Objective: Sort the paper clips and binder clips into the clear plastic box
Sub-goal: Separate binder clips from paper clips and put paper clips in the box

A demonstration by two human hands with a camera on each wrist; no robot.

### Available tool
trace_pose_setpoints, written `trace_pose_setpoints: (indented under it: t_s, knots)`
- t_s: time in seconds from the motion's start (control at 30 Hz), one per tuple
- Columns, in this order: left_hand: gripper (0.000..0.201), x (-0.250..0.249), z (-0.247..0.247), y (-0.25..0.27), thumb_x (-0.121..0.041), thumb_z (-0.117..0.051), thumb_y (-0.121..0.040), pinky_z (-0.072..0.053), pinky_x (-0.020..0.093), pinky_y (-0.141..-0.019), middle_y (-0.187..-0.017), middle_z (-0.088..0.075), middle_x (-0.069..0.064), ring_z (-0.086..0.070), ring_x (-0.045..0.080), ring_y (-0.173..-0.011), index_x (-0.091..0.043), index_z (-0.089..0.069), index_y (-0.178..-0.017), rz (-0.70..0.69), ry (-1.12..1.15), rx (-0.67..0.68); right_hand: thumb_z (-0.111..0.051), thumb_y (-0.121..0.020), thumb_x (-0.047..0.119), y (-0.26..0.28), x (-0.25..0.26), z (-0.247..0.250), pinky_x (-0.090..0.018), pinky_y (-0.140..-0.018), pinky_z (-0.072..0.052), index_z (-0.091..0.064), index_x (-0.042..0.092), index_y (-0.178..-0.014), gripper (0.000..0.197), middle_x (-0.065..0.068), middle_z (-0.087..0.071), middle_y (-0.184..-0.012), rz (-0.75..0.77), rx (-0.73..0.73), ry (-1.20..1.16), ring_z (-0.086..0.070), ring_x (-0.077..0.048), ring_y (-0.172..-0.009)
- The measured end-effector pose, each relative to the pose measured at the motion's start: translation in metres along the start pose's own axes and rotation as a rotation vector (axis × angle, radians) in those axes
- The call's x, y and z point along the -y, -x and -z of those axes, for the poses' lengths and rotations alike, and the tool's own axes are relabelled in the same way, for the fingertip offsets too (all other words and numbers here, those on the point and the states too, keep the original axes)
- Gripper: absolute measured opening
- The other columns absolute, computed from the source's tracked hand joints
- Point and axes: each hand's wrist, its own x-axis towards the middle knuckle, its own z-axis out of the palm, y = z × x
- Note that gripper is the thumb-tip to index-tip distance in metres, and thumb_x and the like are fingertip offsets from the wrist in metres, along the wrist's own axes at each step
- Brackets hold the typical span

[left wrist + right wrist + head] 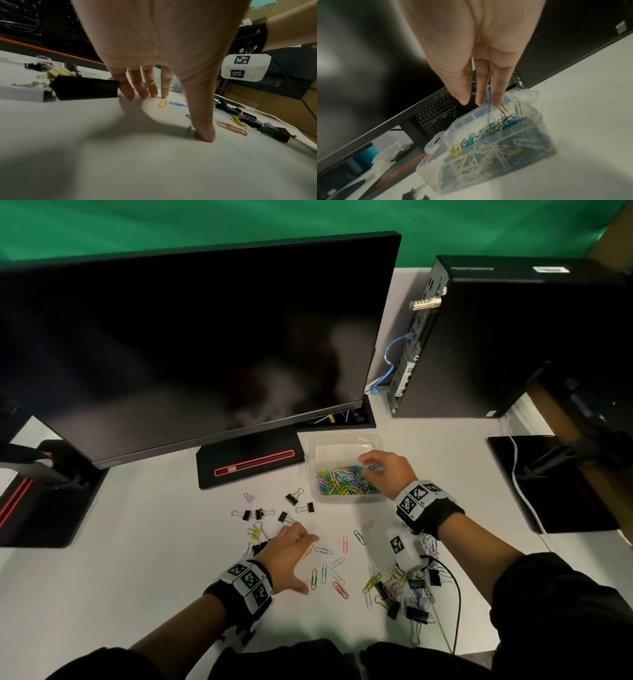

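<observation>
The clear plastic box (342,441) stands right of the monitor stand; its near compartment holds a heap of coloured paper clips (346,482). Over it my right hand (371,465) pinches blue paper clips (489,93) between straight fingertips, just above the box's far rim (467,116). On the table my left hand (308,563) lies spread, index fingertip on a yellow paper clip (163,103), thumb on a silver clip (189,133). Loose paper clips (323,551) lie to its right. Binder clips (291,499) lie scattered beyond it, with a black one (85,88) by the little finger.
A mixed pile of binder and paper clips (404,587) lies near my right forearm, beside a white tagged block (397,544) and a black cable (457,594). A monitor (191,337) with its stand (250,463) is behind; a computer tower (513,337) stands at back right.
</observation>
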Motion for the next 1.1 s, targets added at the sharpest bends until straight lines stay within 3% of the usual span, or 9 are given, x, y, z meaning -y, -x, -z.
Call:
trace_pose_setpoints:
  t_s: [0.13, 0.23, 0.3, 0.37, 0.47, 0.7, 0.8, 0.93, 1.1]
  knots:
    - [0.084, -0.003, 0.002, 0.001, -0.035, -0.073, -0.075, -0.034, 0.026, -0.107, -0.134, -0.033, 0.003, -0.035, 0.017, -0.124, -0.018, -0.026, -0.142, -0.009, 0.013, 0.0, -0.058, -0.085, 0.008, 0.018, -0.007, -0.007, -0.028, -0.096, -0.042, -0.063, 0.014, -0.114, 0.03, -0.008, -0.062, -0.121, 0.125, 0.076, 0.091, -0.055, -0.024, -0.111]
    - [0.08, -0.004, 0.003, 0.001, -0.036, -0.073, -0.075, -0.037, 0.031, -0.106, -0.133, -0.037, 0.004, -0.039, 0.02, -0.123, -0.017, -0.029, -0.138, 0.057, -0.003, -0.044, -0.056, -0.082, 0.005, 0.038, -0.012, -0.012, -0.034, -0.093, -0.046, -0.065, 0.013, -0.105, 0.026, -0.009, -0.064, -0.11, 0.242, 0.105, 0.186, -0.054, -0.023, -0.102]
    - [0.079, -0.005, 0.003, 0.0, -0.04, -0.073, -0.073, -0.039, 0.034, -0.103, -0.132, -0.04, 0.004, -0.043, 0.021, -0.12, -0.017, -0.031, -0.135, 0.093, -0.034, -0.067, -0.055, -0.081, 0.005, 0.049, -0.017, -0.016, -0.031, -0.093, -0.045, -0.063, 0.014, -0.106, 0.028, -0.007, -0.062, -0.111, 0.202, 0.261, 0.251, -0.055, -0.019, -0.098]
    - [0.076, -0.006, 0.004, -0.003, -0.042, -0.073, -0.073, -0.039, 0.034, -0.102, -0.131, -0.042, 0.004, -0.044, 0.022, -0.119, -0.016, -0.033, -0.132, 0.102, -0.047, -0.064, -0.055, -0.081, 0.007, 0.056, -0.026, -0.023, -0.027, -0.098, -0.039, -0.057, 0.015, -0.118, 0.038, -0.006, -0.054, -0.123, 0.13, 0.413, 0.338, -0.051, -0.02, -0.111]
    - [0.066, -0.009, 0.006, -0.009, -0.038, -0.072, -0.075, -0.039, 0.032, -0.101, -0.127, -0.044, 0.006, -0.045, 0.022, -0.117, -0.013, -0.039, -0.126, 0.088, 0.013, -0.043, -0.055, -0.082, 0.006, 0.066, -0.036, -0.032, -0.028, -0.103, -0.035, -0.049, 0.015, -0.129, 0.048, -0.008, -0.048, -0.126, 0.09, 0.446, 0.363, -0.045, -0.023, -0.12]
    - [0.036, -0.03, -0.002, -0.022, -0.023, -0.055, -0.09, -0.038, 0.03, -0.096, -0.122, -0.05, 0.011, -0.05, 0.024, -0.114, -0.009, -0.046, -0.122, 0.084, 0.148, -0.093, -0.05, -0.083, 0.004, 0.086, -0.029, -0.055, -0.022, -0.08, -0.041, -0.065, 0.01, -0.107, 0.028, -0.01, -0.063, -0.106, 0.092, 0.333, 0.217, -0.06, -0.024, -0.097]
    - [0.046, -0.033, -0.006, -0.024, -0.025, -0.053, -0.091, -0.038, 0.031, -0.102, -0.123, -0.047, 0.011, -0.048, 0.025, -0.117, -0.012, -0.037, -0.133, 0.061, 0.203, -0.134, -0.054, -0.083, 0.008, 0.089, -0.026, -0.057, -0.016, -0.075, -0.036, -0.064, 0.012, -0.109, 0.028, -0.01, -0.063, -0.108, 0.089, 0.349, 0.151, -0.057, -0.017, -0.086]
    - [0.085, -0.027, -0.01, -0.021, -0.046, -0.072, -0.071, -0.033, 0.032, -0.109, -0.13, -0.036, 0.006, -0.036, 0.021, -0.122, -0.015, -0.03, -0.139, 0.005, 0.122, -0.097, -0.05, -0.083, 0.007, 0.09, -0.027, -0.062, -0.025, -0.098, -0.035, -0.047, 0.012, -0.131, 0.048, -0.011, -0.048, -0.123, 0.087, 0.316, 0.19, -0.046, -0.023, -0.114]
    - [0.07, -0.027, -0.016, -0.013, -0.037, -0.073, -0.073, -0.032, 0.027, -0.105, -0.129, -0.036, 0.004, -0.034, 0.02, -0.119, -0.02, -0.04, -0.132, -0.098, 0.039, -0.049, -0.043, -0.075, 0.003, 0.106, -0.024, -0.073, -0.025, -0.096, -0.035, -0.049, 0.013, -0.129, 0.055, -0.01, -0.047, -0.122, 0.234, 0.385, 0.218, -0.043, -0.026, -0.111]
